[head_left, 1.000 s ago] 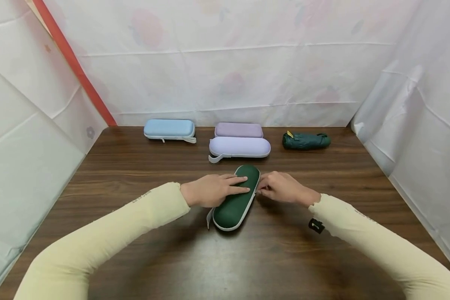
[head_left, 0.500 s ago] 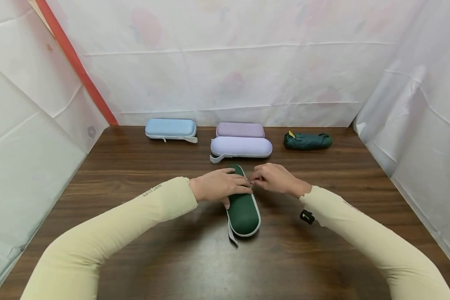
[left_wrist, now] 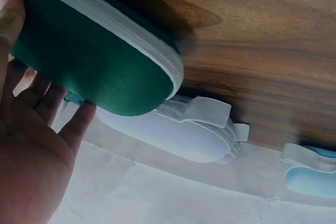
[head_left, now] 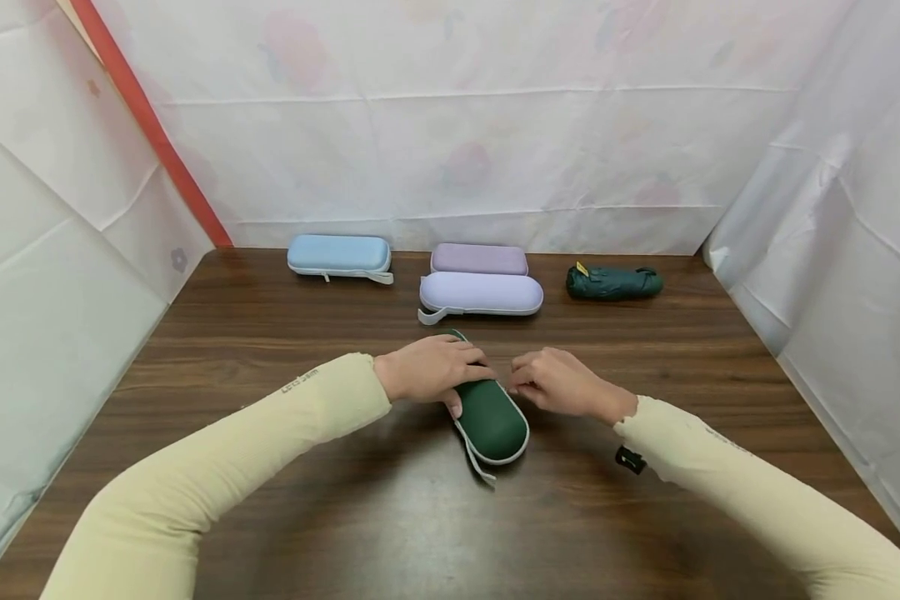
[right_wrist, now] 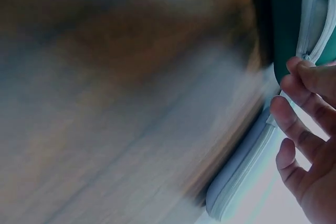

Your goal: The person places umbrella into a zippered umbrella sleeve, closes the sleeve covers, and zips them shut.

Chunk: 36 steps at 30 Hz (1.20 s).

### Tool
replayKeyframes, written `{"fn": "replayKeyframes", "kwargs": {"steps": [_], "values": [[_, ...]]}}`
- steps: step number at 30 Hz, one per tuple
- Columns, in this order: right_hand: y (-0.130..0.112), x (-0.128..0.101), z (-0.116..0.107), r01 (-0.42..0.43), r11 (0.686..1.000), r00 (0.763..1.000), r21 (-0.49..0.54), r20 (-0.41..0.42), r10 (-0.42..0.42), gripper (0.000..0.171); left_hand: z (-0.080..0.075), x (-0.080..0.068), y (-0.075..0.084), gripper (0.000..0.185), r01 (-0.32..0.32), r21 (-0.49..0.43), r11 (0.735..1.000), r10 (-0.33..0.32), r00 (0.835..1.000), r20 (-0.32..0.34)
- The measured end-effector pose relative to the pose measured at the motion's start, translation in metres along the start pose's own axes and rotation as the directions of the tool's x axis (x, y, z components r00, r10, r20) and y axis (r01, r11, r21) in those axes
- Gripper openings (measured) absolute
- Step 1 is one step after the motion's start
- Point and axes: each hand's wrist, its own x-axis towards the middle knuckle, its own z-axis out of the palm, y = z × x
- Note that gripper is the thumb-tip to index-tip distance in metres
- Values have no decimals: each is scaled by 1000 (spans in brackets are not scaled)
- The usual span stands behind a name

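Head view shows my left hand (head_left: 429,372) lying over the far end of the dark green case (head_left: 490,414), fingers curled across its top and thumb down its near side, gripping it against the bench (head_left: 285,467). The case sits between my two hands, angled, its near end pointing toward me and a pale strap (head_left: 480,463) trailing from that end. My right hand (head_left: 555,383) is just beside the case on its right edge, fingertips gathered at the pale zip seam; in the right wrist view the fingertips (right_wrist: 307,74) touch the zipper line (right_wrist: 310,17), pinching at it as far as I can tell through the blur. From the left wrist view my fingers (left_wrist: 52,108) wrap under the green shell (left_wrist: 100,72).

Beyond my hands, near the back wall, lie a lavender case (head_left: 481,293) with a mauve case (head_left: 479,258) just behind it, a light blue case (head_left: 339,254) off beyond my left hand, and a folded dark green umbrella (head_left: 613,282) beyond my right hand, all well apart from the case I hold
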Motion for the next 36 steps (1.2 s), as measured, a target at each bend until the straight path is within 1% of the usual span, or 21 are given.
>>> {"fn": "replayKeyframes", "kwargs": {"steps": [3, 6, 10, 12, 14, 16, 19, 21, 23, 26, 29, 32, 36], "values": [[-5, -10, 0, -9, 1000, 1000, 13, 4, 9, 12, 1, 1, -2, 72, 23, 12, 1000, -23, 1000, 17], [-7, -17, -2, -50, 998, 999, 27, 14, 49, 11, 3, 2, 0, 70, 44, 45, 998, -46, 999, 24], [-4, -18, -2, -105, 994, 994, 32, 25, 104, 9, 2, 0, 8, 71, 101, 77, 992, -104, 994, 45], [0, -16, 0, -122, 992, 992, 31, 26, 121, 8, 1, -3, 10, 71, 120, 68, 990, -124, 991, 58], [4, -12, 1, -131, 991, 991, 28, 25, 130, 7, 0, -6, 11, 71, 124, 47, 991, -127, 990, 62], [8, -9, 1, -130, 991, 991, 29, 27, 129, 7, 0, -9, 10, 69, 118, 33, 992, -119, 992, 38], [14, -5, 0, -118, 993, 992, 20, 40, 117, 9, 2, -12, 9, 64, 114, 38, 993, -113, 993, -20], [17, -3, -1, -93, 996, 994, 4, 55, 93, 9, 4, -13, 9, 63, 115, 40, 993, -113, 992, -53], [20, -1, -4, -62, 998, 996, -19, 66, 63, 10, 5, -14, 9, 63, 118, 38, 992, -115, 991, -73], [22, -2, -9, -10, 997, 998, -73, 69, 15, 11, 7, -13, 10, 62, 134, 37, 990, -131, 987, -89], [23, -7, -13, 11, 993, 998, -116, 65, -3, 11, 8, -12, 11, 62, 161, 43, 986, -157, 983, -93], [24, -14, -14, 0, 993, 998, -121, 69, 8, 13, 10, -11, 12, 61, 181, 46, 982, -176, 980, -96], [23, -25, -14, -44, 994, 996, -101, 71, 51, 14, 11, -10, 12, 60, 196, 55, 979, -190, 977, -100]]}}
